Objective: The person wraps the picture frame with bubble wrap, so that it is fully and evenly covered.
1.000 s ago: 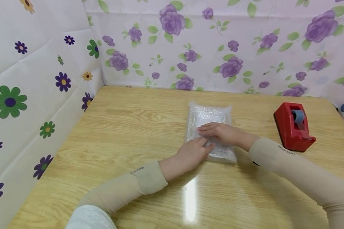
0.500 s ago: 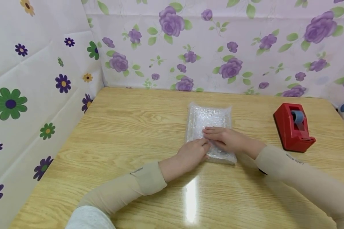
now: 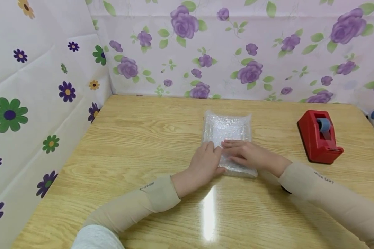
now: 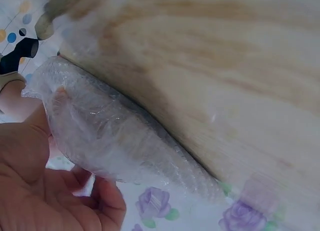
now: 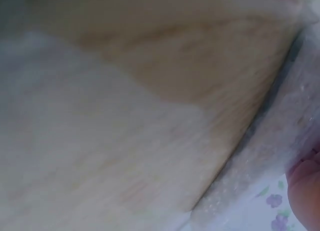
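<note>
A flat package in clear bubble wrap (image 3: 229, 128) lies on the wooden table. At its near left part, my left hand (image 3: 204, 162) holds on with bent fingers over the top and the thumb at the near edge. The left wrist view shows the bulging wrap (image 4: 115, 131) beside that left hand (image 4: 55, 191), its thumb tip against the film. My right hand (image 3: 249, 154) rests on top of the package with fingers fairly straight, pointing left. Only a bit of the right hand (image 5: 306, 191) enters the right wrist view, beside the wrap.
A red tape dispenser (image 3: 319, 138) with a roll of blue tape (image 3: 324, 125) stands on the table (image 3: 137, 138) to the right of the package. Flower-patterned sheets (image 3: 224, 48) hang behind the table and along its left side.
My right hand has slid a little right and toward me over the package. My left fingers have shifted left and away from me, out from beside the right fingers. The package stays in place.
</note>
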`<state>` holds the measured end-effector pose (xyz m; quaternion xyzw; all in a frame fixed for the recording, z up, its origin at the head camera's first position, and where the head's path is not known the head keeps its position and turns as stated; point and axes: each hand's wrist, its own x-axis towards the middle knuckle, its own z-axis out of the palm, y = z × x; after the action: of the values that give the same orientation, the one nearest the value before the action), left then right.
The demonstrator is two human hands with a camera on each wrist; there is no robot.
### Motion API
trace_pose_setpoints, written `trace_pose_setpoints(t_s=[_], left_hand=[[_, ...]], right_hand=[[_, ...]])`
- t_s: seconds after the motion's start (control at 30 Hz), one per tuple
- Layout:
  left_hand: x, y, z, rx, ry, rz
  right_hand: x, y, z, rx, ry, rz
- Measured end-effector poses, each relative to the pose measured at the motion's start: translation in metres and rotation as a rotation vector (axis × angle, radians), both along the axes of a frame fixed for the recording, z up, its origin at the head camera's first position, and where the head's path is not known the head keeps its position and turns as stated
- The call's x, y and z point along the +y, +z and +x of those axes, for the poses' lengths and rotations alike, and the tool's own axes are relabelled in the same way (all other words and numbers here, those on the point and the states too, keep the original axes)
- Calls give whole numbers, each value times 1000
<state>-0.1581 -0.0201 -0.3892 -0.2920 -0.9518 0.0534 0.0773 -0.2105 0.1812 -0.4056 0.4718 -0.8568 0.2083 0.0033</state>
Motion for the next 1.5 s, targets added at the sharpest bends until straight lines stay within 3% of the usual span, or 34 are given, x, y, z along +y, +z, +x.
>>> trace_pose_setpoints(t_s=[0.13,0.23,0.37,0.57,0.67,0.77,0.87,0.97,1.03,1.13,1.33,1.5], left_hand=[[0,0,3,48,44,0],[-1,3,4,14,51,55],[-3,5,-1,-124,43,209],[-17,6,-6,-271,-52,443],[-26,5,-9,-361,-58,566],[-35,3,-13,-482,42,788],[-42,0,-18,-554,214,1026],[-45,-1,-27,-593,366,1159],[-45,-1,-33,-614,418,1177],[-42,-1,-41,-592,431,1129],[-42,2,-48,-448,390,1009],[-45,4,-49,-389,361,926]], right_hand=[[-4,2,2,11,19,-32],[-9,5,5,16,15,-14],[-15,10,12,-15,-15,33],[-19,11,20,-154,-97,68],[-21,9,21,-158,-108,57],[-23,7,20,-134,-103,50],[-23,7,20,-104,-95,55],[-22,8,19,-87,-95,64],[-21,8,19,-79,-95,65],[-21,9,19,-80,-94,63],[-23,9,20,-91,-100,68],[-21,9,21,-89,-103,58]])
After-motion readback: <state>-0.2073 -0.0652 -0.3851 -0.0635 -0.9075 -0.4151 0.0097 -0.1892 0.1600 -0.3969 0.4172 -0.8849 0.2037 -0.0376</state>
